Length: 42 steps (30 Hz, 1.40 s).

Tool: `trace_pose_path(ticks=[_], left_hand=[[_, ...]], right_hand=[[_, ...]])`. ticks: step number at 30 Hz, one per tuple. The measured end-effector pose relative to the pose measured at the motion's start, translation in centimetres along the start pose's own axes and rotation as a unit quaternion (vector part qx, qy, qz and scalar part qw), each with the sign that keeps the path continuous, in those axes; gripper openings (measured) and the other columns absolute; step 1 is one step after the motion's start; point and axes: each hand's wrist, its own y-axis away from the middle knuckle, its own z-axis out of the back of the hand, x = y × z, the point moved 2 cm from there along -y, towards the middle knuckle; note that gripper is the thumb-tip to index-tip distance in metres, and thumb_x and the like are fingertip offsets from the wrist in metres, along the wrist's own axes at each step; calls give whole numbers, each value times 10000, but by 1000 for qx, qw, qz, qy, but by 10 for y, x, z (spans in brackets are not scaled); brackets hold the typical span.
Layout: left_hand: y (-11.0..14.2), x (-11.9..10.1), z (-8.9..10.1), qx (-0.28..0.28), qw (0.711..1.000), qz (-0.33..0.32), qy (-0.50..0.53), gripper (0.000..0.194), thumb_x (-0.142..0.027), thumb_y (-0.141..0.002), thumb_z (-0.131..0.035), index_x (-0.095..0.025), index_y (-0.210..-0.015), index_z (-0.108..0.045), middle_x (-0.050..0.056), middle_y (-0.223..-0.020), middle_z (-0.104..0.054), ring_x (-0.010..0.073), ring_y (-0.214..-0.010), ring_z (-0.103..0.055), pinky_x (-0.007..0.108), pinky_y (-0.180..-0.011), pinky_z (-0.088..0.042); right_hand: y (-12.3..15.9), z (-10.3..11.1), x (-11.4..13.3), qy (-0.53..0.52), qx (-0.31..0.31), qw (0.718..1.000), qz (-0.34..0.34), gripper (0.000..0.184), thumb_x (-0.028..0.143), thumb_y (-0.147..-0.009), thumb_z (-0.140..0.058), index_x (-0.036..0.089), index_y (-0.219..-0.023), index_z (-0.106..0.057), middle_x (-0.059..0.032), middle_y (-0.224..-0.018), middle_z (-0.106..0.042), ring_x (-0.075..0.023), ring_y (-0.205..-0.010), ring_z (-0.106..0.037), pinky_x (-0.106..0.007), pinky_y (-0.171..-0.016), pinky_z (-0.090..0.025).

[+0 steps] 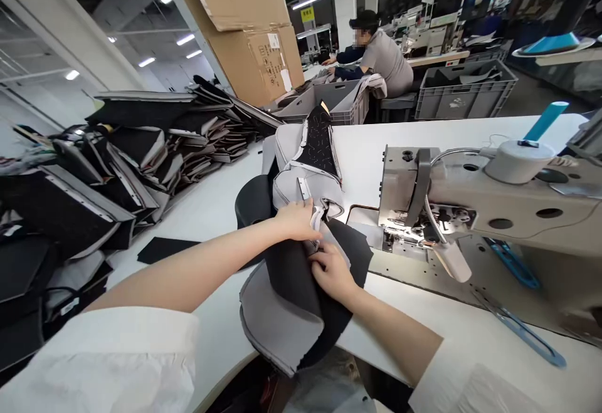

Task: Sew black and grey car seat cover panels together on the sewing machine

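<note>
A black and grey sewn fabric cover (pixel 294 275) lies bunched at the table's edge, its lower end hanging over the front. My left hand (pixel 298 220) reaches across it, its fingers closed on a folded light-grey edge near a white strip. Just below, my right hand (pixel 333 272) grips the same cover with curled fingers, thumb near the fold. The two hands almost touch. The fingertips are partly hidden in the cloth. The cover's far part, with a black stitched panel (pixel 320 143), stretches away over the white table (pixel 357 143).
Right of the cover stands a sewing machine (pixel 470 193) with a white thread cone (pixel 520 161). Blue-handled thread snips (pixel 531 338) lie in front of it. Stacked fabric pieces (pixel 141 150) fill the left. Beyond, a person (pixel 388 56) sits near grey crates (pixel 465 93) and cardboard boxes (pixel 254 43).
</note>
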Motion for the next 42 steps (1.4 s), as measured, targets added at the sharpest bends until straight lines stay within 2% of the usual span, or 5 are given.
trace_pose_path(ticks=[9, 18, 28, 35, 42], left_hand=[[0, -15, 11, 69, 992, 87, -57, 508, -336, -665, -716, -128, -1116, -611, 138, -1076, -637, 297, -1001, -590, 438, -860, -459], [37, 106, 91, -123, 969, 145, -156, 302, -370, -686, -669, -122, -546, -571, 124, -657, -597, 348, -921, -563, 520, -817, -425], [68, 67, -24, -209, 959, -185, 56, 126, -137, -632, -355, -182, -558, -447, 20, -549, -489, 141, -541, -462, 255, -544, -371], [65, 68, -38, -19, 843, -250, 475, 74, -212, -617, -338, -184, -548, -335, -24, -502, -306, 92, -472, -287, 225, -444, -289], [61, 107, -6, -2, 878, -319, 357, 270, -305, -794, -348, -183, -555, -379, -1, -526, -417, 117, -514, -385, 242, -537, -367]], right_hand=[[10, 8, -2, -32, 64, 985, 155, 275, 100, -766, -434, 230, -869, -653, -28, -896, -604, -156, -868, -541, -276, -804, -428], [16, -5, 2, 70, 70, 991, 88, 418, 293, -856, -488, 128, -1239, -514, -181, -1347, -427, -298, -1232, -371, -459, -1001, -276], [16, 22, 0, -5, -139, 990, 35, 442, 318, -791, -566, 163, -1183, -431, -147, -1133, -469, -264, -1109, -453, -424, -927, -426], [11, 32, 2, -138, -212, 965, 66, 349, 157, -764, -532, 216, -1105, -490, -62, -935, -480, -170, -786, -540, -327, -707, -503], [-22, 40, -11, -277, 35, 958, 62, 169, 286, -854, -511, 203, -747, -611, -8, -702, -543, -137, -658, -534, -263, -609, -444]])
